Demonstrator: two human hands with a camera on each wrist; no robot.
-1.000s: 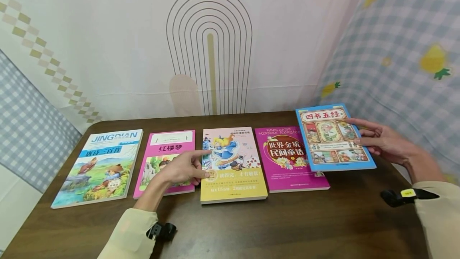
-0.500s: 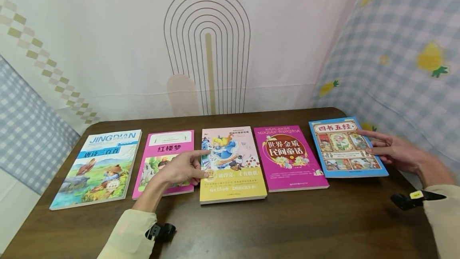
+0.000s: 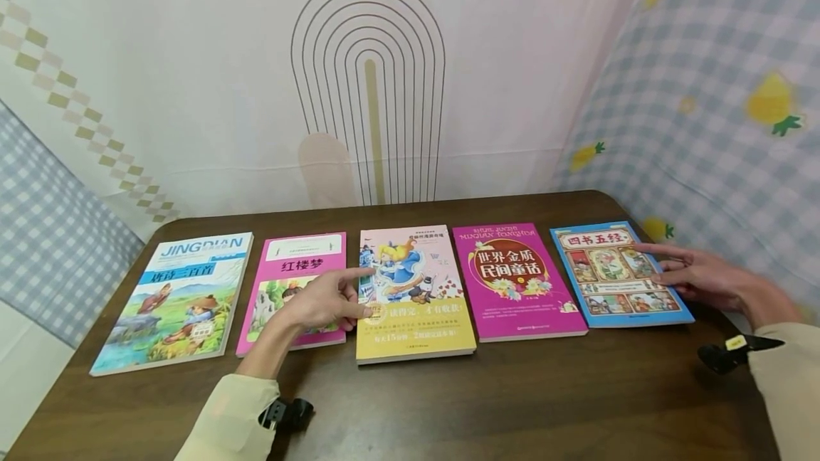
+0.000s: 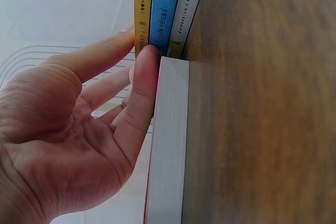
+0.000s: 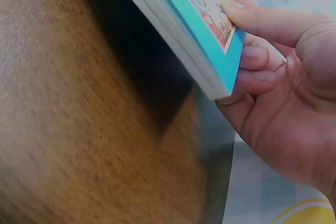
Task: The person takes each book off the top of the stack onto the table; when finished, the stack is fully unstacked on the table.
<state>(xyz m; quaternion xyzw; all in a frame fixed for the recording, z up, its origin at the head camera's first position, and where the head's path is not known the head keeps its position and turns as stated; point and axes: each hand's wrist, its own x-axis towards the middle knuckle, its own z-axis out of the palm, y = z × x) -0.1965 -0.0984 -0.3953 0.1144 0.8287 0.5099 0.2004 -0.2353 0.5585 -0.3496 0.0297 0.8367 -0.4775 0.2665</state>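
Note:
My right hand (image 3: 720, 282) pinches the right edge of a blue book (image 3: 618, 272) at the row's right end. In the right wrist view, the thumb (image 5: 283, 24) lies on its cover and curled fingers sit beneath; the corner is raised, with dark shadow below. My left hand (image 3: 323, 299) is over the right side of a pink book (image 3: 301, 262). Its extended index finger and thumb reach the left edge of a pink-and-yellow book (image 3: 416, 319). In the left wrist view, its fingertips overlap yellow, blue and whitish printed bands (image 4: 167, 14); whether these are separate books is unclear.
A landscape-covered book (image 3: 186, 290) lies at the far left of the brown table (image 3: 410, 411). A magenta book (image 3: 525, 311) lies just left of the blue one. Behind the table hangs a patterned white cloth (image 3: 211, 55); checked cloth (image 3: 705, 91) borders the right.
My right hand has moved the blue book rightward and lowered it, from overlapping the magenta book to beside it. The left hand stays in place.

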